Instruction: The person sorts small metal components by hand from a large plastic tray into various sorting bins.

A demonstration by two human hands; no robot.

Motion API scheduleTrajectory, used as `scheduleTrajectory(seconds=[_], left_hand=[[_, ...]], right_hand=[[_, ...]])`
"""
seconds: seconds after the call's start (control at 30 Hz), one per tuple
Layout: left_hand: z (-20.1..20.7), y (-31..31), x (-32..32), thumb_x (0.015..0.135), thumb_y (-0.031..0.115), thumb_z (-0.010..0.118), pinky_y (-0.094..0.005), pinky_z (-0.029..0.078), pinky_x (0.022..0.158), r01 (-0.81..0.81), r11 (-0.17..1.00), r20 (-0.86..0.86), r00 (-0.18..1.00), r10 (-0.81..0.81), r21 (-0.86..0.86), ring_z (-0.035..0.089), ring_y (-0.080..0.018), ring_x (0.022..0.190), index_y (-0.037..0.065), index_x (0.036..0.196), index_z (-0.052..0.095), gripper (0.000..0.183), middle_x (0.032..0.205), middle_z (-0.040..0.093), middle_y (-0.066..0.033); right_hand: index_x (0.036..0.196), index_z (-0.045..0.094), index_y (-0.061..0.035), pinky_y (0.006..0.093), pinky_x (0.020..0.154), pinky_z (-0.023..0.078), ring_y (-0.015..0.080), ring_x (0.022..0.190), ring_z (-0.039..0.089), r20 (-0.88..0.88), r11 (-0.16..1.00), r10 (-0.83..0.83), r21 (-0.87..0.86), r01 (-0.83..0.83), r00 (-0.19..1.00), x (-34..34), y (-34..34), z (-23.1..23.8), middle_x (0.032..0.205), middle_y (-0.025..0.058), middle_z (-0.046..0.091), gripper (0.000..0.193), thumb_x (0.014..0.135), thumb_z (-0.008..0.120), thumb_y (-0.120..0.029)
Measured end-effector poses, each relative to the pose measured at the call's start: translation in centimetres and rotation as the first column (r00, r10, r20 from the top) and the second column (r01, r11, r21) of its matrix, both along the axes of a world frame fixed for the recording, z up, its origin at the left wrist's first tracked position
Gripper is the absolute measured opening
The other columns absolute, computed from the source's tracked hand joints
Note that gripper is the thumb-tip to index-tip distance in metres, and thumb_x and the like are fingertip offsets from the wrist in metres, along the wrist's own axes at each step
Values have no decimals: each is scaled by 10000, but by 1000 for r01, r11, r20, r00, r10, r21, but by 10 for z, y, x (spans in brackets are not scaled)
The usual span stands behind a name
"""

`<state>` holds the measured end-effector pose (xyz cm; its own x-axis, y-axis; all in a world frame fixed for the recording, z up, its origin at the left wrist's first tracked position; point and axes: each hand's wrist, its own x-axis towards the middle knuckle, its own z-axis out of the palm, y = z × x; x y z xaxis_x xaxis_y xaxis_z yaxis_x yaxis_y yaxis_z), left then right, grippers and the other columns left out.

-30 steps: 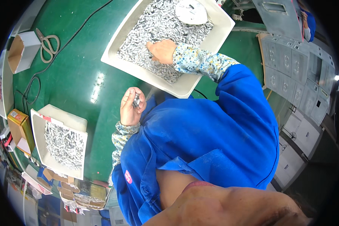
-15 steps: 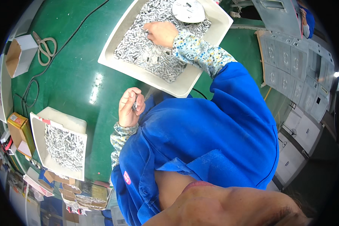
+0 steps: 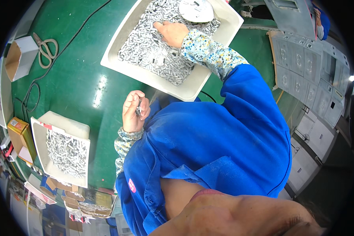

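A large off-white bin (image 3: 113, 53) in front of me holds a mass of small silvery cylindrical metal pieces (image 3: 139, 49). My right hand (image 3: 173, 34) is down among these pieces, its index finger pointing left and the other fingers curled under. Whatever lies beneath those fingers is hidden. Nearer my body, left of the bin, my left hand (image 3: 133, 111) is raised with fingers curled around a few small metal pieces (image 3: 139, 110). A white round-edged dish (image 3: 196, 11) rests on the pieces at the bin's far side, beyond my right hand.
A smaller white bin (image 3: 86, 161) of similar pieces stands at the left on the green table (image 3: 76, 94). Scissors (image 3: 47, 53), an open carton (image 3: 21, 59), a black cable (image 3: 69, 45) and a yellow box (image 3: 21, 137) lie farther left. Another person's blue sleeve (image 3: 323, 19) shows at upper right.
My right hand has shifted slightly right within the pieces, and its index finger now reaches out more. My left hand stays nearly in place, curled a little tighter.
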<state>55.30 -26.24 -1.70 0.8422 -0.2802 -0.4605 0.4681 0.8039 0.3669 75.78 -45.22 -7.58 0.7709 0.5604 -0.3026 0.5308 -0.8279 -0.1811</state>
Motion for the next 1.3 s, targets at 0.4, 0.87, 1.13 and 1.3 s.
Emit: scheduleTrajectory(seconds=[0.4,0.87,1.13,1.3], left_hand=[[1,-1,-2,918,223,408,-161,236,370,-22,1000,-3,1000,22,3,316,-46,475,38,939,472,198,630,422,-20],[-3,-2,0,919,212,406,-161,239,367,-34,999,-49,998,35,14,322,-48,473,34,950,474,193,632,431,-18],[-9,-3,2,914,218,415,-167,260,372,-3,998,-120,993,11,62,364,-55,485,36,958,488,200,655,463,-22],[-8,-8,1,918,246,392,-181,307,400,58,993,-200,979,-37,98,443,-66,529,48,944,487,221,701,508,-27]], right_hand=[[915,525,-85,392,558,494,293,730,613,88,998,-8,-58,13,996,-8,11,13,858,145,565,179,743,538,-132],[792,556,-107,370,595,459,260,719,581,-124,910,192,394,-129,973,-17,24,-11,792,58,572,82,751,579,-174],[806,569,-39,281,490,455,137,490,588,-618,802,98,513,306,780,-32,19,40,712,117,614,135,775,601,-167],[886,589,-64,323,589,468,221,669,592,-221,644,488,745,-177,844,-84,30,74,782,81,590,161,791,560,-191]])
